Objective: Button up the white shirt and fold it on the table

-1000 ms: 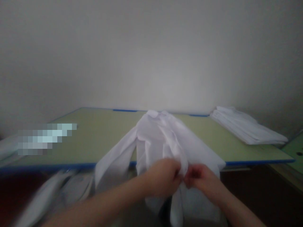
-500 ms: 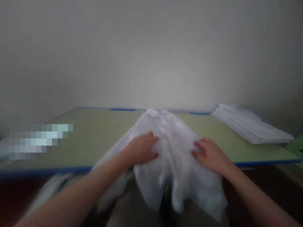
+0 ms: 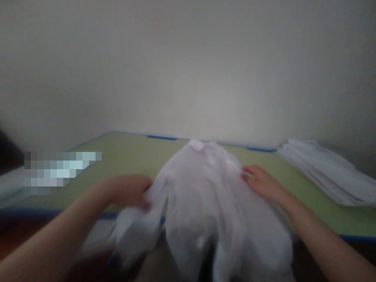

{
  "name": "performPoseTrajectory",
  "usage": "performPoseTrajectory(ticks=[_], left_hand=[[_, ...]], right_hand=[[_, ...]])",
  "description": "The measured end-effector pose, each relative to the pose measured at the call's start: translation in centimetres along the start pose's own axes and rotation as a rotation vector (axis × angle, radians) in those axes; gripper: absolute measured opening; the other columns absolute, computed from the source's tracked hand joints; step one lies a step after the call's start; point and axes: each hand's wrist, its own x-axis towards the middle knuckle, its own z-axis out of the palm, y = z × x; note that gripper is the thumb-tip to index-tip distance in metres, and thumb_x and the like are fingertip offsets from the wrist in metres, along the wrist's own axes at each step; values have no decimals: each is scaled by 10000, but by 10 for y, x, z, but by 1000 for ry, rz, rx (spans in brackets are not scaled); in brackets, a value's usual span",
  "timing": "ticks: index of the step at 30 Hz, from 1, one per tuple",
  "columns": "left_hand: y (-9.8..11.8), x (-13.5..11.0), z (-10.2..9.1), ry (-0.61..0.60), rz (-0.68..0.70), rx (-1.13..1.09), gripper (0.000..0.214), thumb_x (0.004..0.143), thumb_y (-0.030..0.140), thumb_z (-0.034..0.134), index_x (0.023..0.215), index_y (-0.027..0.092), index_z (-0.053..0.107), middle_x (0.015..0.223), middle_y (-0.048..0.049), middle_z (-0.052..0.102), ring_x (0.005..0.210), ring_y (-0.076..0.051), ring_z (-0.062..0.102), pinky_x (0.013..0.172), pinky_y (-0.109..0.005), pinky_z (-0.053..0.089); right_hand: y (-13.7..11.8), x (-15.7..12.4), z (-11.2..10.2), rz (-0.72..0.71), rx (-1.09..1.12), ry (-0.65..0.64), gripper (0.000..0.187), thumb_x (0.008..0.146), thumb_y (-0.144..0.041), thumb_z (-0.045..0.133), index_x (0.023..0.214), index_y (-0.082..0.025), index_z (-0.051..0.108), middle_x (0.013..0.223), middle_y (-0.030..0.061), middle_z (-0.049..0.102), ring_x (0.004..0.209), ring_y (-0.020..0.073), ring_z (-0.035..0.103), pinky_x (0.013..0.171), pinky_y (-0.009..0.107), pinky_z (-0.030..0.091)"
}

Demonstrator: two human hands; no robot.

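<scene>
A thin white shirt lies over the table's front edge, its collar pointing at the wall and its lower part hanging toward my lap. My left hand has its fingers and thumb closed round the sleeve on the left, which stands away from the body of the shirt. On the other side, my right hand pinches the cloth near the shoulder, with thumb and fingertips close together. Loose folds run down the middle of the shirt. Motion blurs the left sleeve's end.
The pale green table has blue edging and stands against a grey wall. A stack of folded white cloth lies at the right. At the left is a pixelated pale item.
My left hand has moved left from the shirt's body to its sleeve, drawing it outward. My right hand stays by the right shoulder, its fingers closer together. The view has shifted slightly.
</scene>
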Motion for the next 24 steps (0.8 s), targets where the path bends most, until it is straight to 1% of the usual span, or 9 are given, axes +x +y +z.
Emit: performPoseTrajectory(ticks=[3,5,8,10,15,17,19,22,24], left_hand=[[15,-10,-6,-55,101,-221,327,631,449,623,779,165,691,800,-70,693,725,-241,607,658,-308,417],[26,-12,-16,-74,162,-473,361,703,473,573,883,181,685,859,-49,699,790,-230,615,691,-297,436],[44,-7,-38,67,158,-824,437,778,497,508,1056,184,633,907,-42,692,851,-221,619,708,-303,455],[61,4,-54,187,185,-1003,425,784,460,520,1066,157,619,882,-50,685,823,-214,625,704,-313,467],[115,47,-74,258,322,-1216,324,700,310,617,953,107,627,776,-57,663,684,-176,617,678,-314,479],[134,67,-70,249,306,-1110,306,669,297,646,907,105,641,746,-58,661,667,-180,610,662,-312,472],[148,88,-62,222,323,-939,303,643,313,677,883,129,664,783,-55,676,728,-199,615,695,-313,469],[152,116,-47,186,468,-814,353,686,427,651,917,162,687,904,-55,690,884,-225,608,804,-327,460],[144,128,-37,179,602,-867,431,738,507,584,966,154,680,972,-73,683,974,-236,590,873,-344,442]], right_hand=[[-52,23,13,-94,85,-87,275,817,-375,595,1031,-206,637,1046,75,638,982,229,592,865,417,465],[-90,30,21,-157,149,-125,303,794,-365,620,1043,-192,617,1045,69,623,982,203,575,887,398,451],[-138,30,27,-259,285,-115,387,791,-372,619,1118,-177,548,973,58,597,864,156,559,783,324,477],[-156,26,30,-374,310,-9,499,784,-383,623,1217,-185,471,1025,76,559,917,174,531,796,335,471],[-170,19,36,-780,-16,211,402,840,-274,577,1207,-413,489,1098,15,510,1110,211,425,959,427,349],[-174,21,37,-841,-125,175,306,864,-217,531,1116,-387,558,975,10,539,1002,186,462,916,411,365],[-178,25,36,-887,-201,69,164,863,-187,501,927,-268,627,834,25,547,871,176,477,835,391,396],[-171,33,27,-843,-128,-50,156,791,-228,554,642,-181,568,693,31,535,746,169,475,751,369,417],[-152,42,17,-581,118,-9,195,739,-282,597,590,-175,532,657,23,536,721,164,498,739,342,432]])
